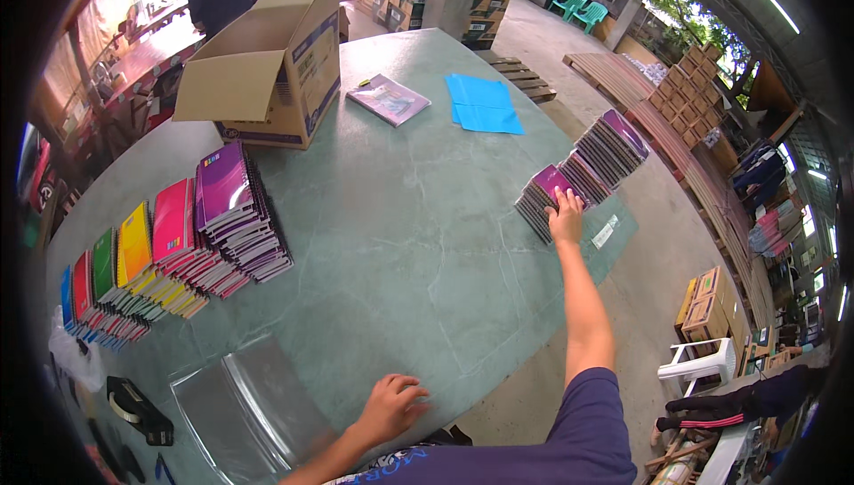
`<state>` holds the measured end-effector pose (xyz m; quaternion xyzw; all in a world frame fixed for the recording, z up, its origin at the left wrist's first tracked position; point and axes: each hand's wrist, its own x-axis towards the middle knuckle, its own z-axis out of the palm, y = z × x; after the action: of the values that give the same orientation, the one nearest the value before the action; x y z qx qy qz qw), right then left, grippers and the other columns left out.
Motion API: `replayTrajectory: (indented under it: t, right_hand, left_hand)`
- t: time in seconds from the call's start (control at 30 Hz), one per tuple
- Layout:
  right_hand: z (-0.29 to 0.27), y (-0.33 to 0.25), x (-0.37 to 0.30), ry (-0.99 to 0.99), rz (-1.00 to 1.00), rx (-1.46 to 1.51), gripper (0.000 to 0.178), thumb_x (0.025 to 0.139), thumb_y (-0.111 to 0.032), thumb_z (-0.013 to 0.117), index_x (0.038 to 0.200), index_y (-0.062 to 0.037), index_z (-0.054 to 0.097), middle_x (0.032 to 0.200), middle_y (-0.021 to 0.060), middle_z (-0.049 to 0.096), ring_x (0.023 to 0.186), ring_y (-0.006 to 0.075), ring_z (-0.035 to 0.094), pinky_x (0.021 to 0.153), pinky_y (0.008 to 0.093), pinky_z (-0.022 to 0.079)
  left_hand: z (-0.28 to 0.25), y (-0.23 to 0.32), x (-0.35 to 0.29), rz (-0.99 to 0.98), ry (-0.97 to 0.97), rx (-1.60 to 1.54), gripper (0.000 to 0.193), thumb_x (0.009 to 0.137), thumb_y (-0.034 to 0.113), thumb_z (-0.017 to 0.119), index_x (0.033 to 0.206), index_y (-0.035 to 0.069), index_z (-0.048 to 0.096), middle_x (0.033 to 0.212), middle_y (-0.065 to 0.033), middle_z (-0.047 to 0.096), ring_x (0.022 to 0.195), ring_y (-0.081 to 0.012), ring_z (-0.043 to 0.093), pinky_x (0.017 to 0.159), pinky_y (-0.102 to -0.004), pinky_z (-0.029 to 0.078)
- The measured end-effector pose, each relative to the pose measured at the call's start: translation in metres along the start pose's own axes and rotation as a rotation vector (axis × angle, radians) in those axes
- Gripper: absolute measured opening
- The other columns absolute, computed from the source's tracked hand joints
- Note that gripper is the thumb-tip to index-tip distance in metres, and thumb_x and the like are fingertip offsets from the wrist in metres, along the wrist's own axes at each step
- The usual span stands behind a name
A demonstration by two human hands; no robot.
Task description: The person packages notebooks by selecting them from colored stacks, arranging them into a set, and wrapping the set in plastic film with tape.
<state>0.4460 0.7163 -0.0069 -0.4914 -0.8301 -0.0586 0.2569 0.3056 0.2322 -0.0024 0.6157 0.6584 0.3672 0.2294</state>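
Note:
My right hand reaches out to the right edge of the table, its fingers spread on the top purple spiral notebook of the nearest stack there. No gap shows under that notebook. Behind it, more purple notebooks stand in stacks with their spiral bindings facing me. My left hand hovers near the front edge, fingers loosely apart and holding nothing. Beside it lies a pile of clear plastic sleeves. A blue folded sheet and a plastic-wrapped purple notebook lie at the far side.
Notebook stacks in several colours, including a yellow notebook, line the left side of the green table. An open cardboard box stands at the far left. A black tape dispenser sits at the near left. A white stool stands on the floor at right.

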Motion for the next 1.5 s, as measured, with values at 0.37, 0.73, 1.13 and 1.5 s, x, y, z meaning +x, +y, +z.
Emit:
replayTrajectory:
  t: [0.37, 0.73, 1.13, 1.5]
  right_hand:
    - [0.007, 0.011, 0.016, -0.013, 0.062, 0.243, 0.049, 0.069, -0.006, 0.066, 0.116, -0.0077, 0.054, 0.109, 0.0132, 0.058, 0.104, 0.0325, 0.053, 0.090, 0.0416, 0.041]
    - [-0.094, -0.279, -0.072, -0.285, -0.337, 0.419, 0.044, 0.071, -0.002, 0.063, 0.115, -0.0030, 0.055, 0.129, 0.0194, 0.046, 0.122, 0.0339, 0.041, 0.102, 0.0403, 0.031]
    - [-0.172, -0.725, -0.304, -1.830, 0.109, 1.964, 0.044, 0.093, -0.034, 0.047, 0.125, -0.0025, 0.046, 0.115, 0.0111, 0.057, 0.100, 0.0244, 0.059, 0.084, 0.0365, 0.049]
    - [-0.132, -0.726, -0.327, -1.634, 0.275, 1.648, 0.042, 0.082, -0.007, 0.063, 0.118, 0.0028, 0.045, 0.108, 0.0144, 0.059, 0.090, 0.0250, 0.063, 0.084, 0.0391, 0.052]
  left_hand:
    - [-0.082, -0.028, -0.088, -0.144, 0.187, 0.239, 0.028, 0.073, 0.021, 0.069, 0.099, 0.012, 0.060, 0.105, -0.0104, 0.057, 0.100, -0.0303, 0.052, 0.083, -0.0420, 0.043]
    - [-0.477, -0.180, -0.318, -0.501, 0.968, 1.172, 0.028, 0.077, 0.018, 0.062, 0.099, 0.001, 0.058, 0.104, -0.0169, 0.058, 0.102, -0.0329, 0.052, 0.090, -0.0428, 0.040]
    - [-0.469, -0.130, -0.284, -0.210, 0.555, 1.266, 0.019, 0.071, 0.017, 0.061, 0.084, 0.004, 0.058, 0.071, -0.0102, 0.058, 0.069, -0.0267, 0.058, 0.061, -0.0373, 0.047]
    - [-0.506, -0.207, -0.290, -0.322, 0.562, 0.831, 0.024, 0.079, 0.020, 0.063, 0.096, 0.004, 0.060, 0.104, -0.0155, 0.060, 0.103, -0.0310, 0.056, 0.093, -0.0435, 0.038]
